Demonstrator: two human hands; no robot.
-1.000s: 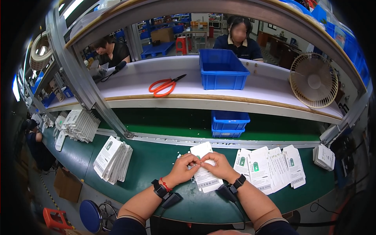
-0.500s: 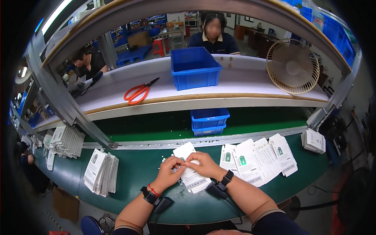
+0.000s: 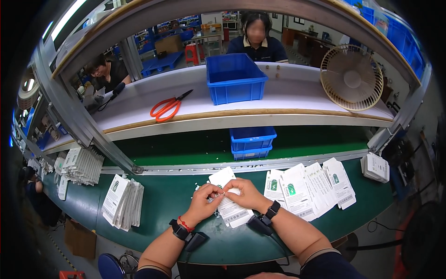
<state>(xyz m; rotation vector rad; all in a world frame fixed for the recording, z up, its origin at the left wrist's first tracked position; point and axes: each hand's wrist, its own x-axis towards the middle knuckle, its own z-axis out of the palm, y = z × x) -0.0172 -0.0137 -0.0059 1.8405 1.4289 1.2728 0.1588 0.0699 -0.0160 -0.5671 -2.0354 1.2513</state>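
Note:
A flat white package (image 3: 238, 215) with green print lies on the green table under both hands. My left hand (image 3: 202, 203) has thumb and forefinger pinched together over it. From the other side my right hand (image 3: 247, 196) pinches too, its fingertips almost touching the left ones. Something tiny and whitish shows between the fingertips, too small to name. The middle of the package is partly hidden by my fingers. A few small white bits (image 3: 217, 213) lie beside my left hand.
Fanned white packages (image 3: 296, 195) lie at the right, with a small stack (image 3: 375, 168) beyond. Another row of packages (image 3: 121, 202) leans at the left. Blue bins (image 3: 252, 143) stand behind, below a shelf holding orange-handled scissors (image 3: 166, 109), a blue bin (image 3: 237, 91) and a fan (image 3: 351, 79).
The whole view has shifted slightly. My fingertips have parted a little, and a tiny whitish thing shows between them. The package stays beneath my hands.

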